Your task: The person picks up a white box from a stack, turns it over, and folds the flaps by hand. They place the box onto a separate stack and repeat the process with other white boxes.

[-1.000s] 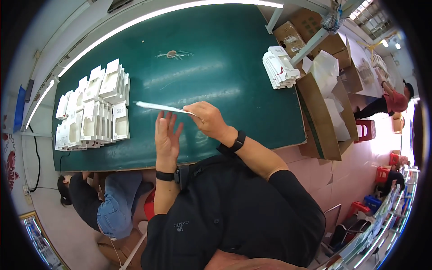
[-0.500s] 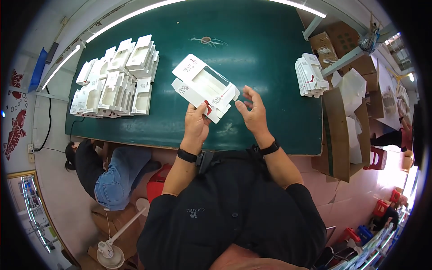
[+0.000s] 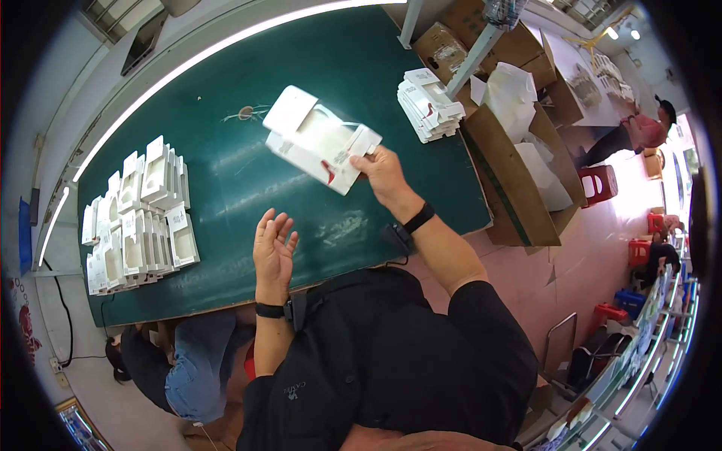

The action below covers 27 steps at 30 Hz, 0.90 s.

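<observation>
Right grip point(image 3: 389, 179): closed in a pinch on the right end of the white carton point(image 3: 320, 141), thumb uppermost
White carton: lay at ten o'clock from that grip, over the green bench point(image 3: 241, 192)
Left grip point(image 3: 274, 255): was empty at eight o'clock, fingers loosely parted
Handling: light edge pressure seemed wise — thin card could crease
Print: red motif showed; small dark lettering was too blurred to read
Stacks: larger white stacks point(image 3: 135, 252) stood at nine, a smaller white stack point(image 3: 429, 109) at one

That flat white cardboard carton point(image 3: 304, 143) has grey print and 1 red blotch. Flat green tabletop point(image 3: 331, 71)'s marked with pale scuffs. Rectangular white cardboard cartons point(image 3: 135, 246) on the left, grey print too. Big brown cardboard box point(image 3: 519, 192), red plastic stool point(image 3: 604, 184), faded blue denim jeans point(image 3: 197, 376).
</observation>
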Motion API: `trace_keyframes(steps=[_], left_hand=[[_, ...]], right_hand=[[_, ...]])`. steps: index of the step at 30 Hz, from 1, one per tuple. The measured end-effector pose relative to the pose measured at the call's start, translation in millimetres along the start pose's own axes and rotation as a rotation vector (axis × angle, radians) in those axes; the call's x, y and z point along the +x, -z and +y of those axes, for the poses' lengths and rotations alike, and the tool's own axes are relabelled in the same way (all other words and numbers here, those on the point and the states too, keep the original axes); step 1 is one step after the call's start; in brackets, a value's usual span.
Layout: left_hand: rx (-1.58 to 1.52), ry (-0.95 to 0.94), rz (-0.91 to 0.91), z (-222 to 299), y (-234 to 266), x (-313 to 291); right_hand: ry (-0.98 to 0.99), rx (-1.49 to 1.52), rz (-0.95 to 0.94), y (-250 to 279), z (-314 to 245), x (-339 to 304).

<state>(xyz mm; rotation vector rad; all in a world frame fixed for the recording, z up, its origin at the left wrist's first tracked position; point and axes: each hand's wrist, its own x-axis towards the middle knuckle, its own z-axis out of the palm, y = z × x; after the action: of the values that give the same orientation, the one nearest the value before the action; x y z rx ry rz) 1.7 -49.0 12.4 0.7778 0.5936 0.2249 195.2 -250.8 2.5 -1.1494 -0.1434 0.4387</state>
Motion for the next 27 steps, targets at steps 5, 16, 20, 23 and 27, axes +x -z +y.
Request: trace_keyframes(steps=[5, 16, 20, 23, 27], left_hand=[[-0.076, 0.018, 0.125, -12.7, 38.6, 3.3], [-0.108, 0.021, 0.319, -52.7, 85.1, 6.6], [-0.118, 0.035, 0.351, -58.3, 76.6, 6.6], [-0.120, 0.047, 0.361, -62.9, 73.9, 8.3], [-0.121, 0.064, 0.360, -71.1, 78.5, 13.5]], right_hand=[[0.188, -0.099, 0.431, 138.3, -52.4, 67.3], [0.076, -0.127, 0.758, 253.3, -59.0, 107.8], [-0.020, -0.168, 0.763, 267.3, -43.4, 115.3], [-0.022, -0.189, 0.798, 273.1, -32.0, 115.2], [-0.106, -0.262, 0.850, 273.1, -27.3, 109.9]])
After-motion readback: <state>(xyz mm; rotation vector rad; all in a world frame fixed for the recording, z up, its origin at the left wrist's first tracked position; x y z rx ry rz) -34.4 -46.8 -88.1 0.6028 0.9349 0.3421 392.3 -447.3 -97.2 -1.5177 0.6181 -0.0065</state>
